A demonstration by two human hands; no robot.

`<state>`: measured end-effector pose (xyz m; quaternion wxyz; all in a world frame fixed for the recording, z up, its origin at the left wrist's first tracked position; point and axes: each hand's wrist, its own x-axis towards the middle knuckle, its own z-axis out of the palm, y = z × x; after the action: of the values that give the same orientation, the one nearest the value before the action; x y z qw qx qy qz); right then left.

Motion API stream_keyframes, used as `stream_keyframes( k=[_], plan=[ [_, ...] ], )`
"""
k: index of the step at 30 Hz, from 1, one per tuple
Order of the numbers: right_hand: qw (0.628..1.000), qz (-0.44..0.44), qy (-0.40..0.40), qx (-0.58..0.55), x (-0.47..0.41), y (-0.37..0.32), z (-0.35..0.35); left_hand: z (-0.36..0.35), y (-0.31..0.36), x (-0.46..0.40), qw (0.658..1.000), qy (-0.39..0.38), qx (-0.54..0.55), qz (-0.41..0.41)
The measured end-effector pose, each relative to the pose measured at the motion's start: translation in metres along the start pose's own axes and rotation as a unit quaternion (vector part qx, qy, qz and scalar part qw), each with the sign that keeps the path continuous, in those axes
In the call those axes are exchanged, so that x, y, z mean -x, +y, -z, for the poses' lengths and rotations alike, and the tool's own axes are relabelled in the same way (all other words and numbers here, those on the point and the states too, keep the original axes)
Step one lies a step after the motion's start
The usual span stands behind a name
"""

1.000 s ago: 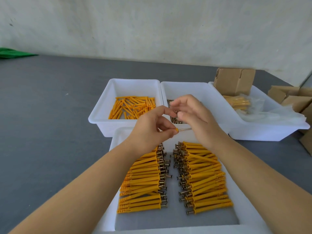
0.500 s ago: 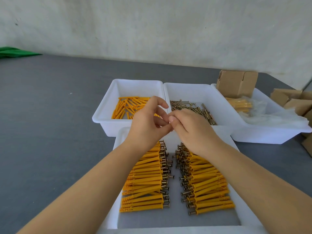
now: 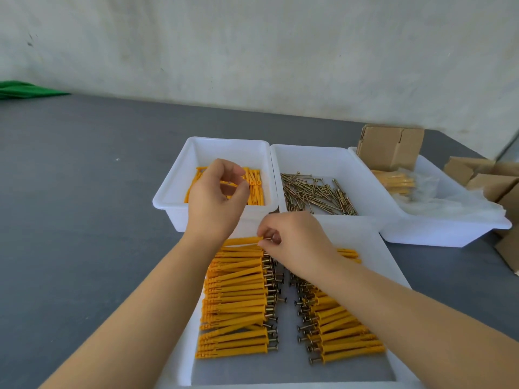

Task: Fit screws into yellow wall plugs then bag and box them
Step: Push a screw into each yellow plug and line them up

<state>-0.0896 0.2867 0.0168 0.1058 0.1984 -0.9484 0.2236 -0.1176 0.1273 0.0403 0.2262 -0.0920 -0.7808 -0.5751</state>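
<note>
Assembly step, one unit being laid down. The right hand [image 3: 295, 242] is pinching an assembled plug-and-screw [image 3: 244, 241] at its screw end between thumb and forefinger, holding it level at the far end of the left row of finished plugs [image 3: 236, 304] in the near tray [image 3: 376, 248]; whether it is already touching the row cannot be told. The left hand [image 3: 216, 200] is hovering over the bin of loose yellow wall plugs [image 3: 254, 186], fingers curled with thumb and forefinger tips close together; whether they are gripping a plug cannot be told, since the plugs behind show through the gap. The loose screws [image 3: 317, 196] are lying in the middle bin [image 3: 309, 155], just beside the plug bin. A second finished row [image 3: 345, 332] is lying to the right in the tray, screw heads facing the first row. Bagged plugs [image 3: 393, 181] and a cardboard box [image 3: 390, 148] are sitting in the far right bin, so bagging and boxing appear to be waiting. Judgement: the next move calls for releasing the unit parallel to its neighbours, head inward, then picking a single plug with the left and a single screw with the right.
</note>
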Motion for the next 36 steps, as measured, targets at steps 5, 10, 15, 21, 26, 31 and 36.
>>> stream_keyframes(
  k=[5, 10, 15, 21, 26, 31, 36],
  plan=[
    [0.999, 0.023, 0.004, 0.026, 0.000, 0.001, 0.000, 0.005, 0.007, -0.013, 1.000, 0.004, -0.006, 0.018],
    [0.995, -0.002, 0.104, -0.004, -0.002, 0.017, 0.020, 0.019, 0.000, -0.042, 0.979, -0.078, -0.187, 0.027],
    [0.981, -0.076, 0.178, -0.016, -0.006, 0.044, 0.037, -0.008, -0.025, -0.074, 0.860, -0.302, -0.404, 0.078],
    [0.956, -0.192, 0.216, -0.060, -0.006, 0.075, 0.044, -0.031, -0.055, -0.097, 0.782, -0.380, -0.469, 0.158],
    [0.958, -0.257, 0.109, -0.066, -0.023, 0.087, 0.041, -0.040, -0.065, -0.103, 0.734, -0.417, -0.501, 0.190],
    [0.938, -0.295, -0.176, 0.043, -0.064, 0.084, 0.050, -0.041, -0.067, -0.101, 0.762, -0.390, -0.482, 0.187],
    [0.879, -0.357, -0.300, 0.096, -0.097, 0.079, 0.042, -0.044, -0.065, -0.098, 0.782, -0.361, -0.459, 0.218]
  ],
)
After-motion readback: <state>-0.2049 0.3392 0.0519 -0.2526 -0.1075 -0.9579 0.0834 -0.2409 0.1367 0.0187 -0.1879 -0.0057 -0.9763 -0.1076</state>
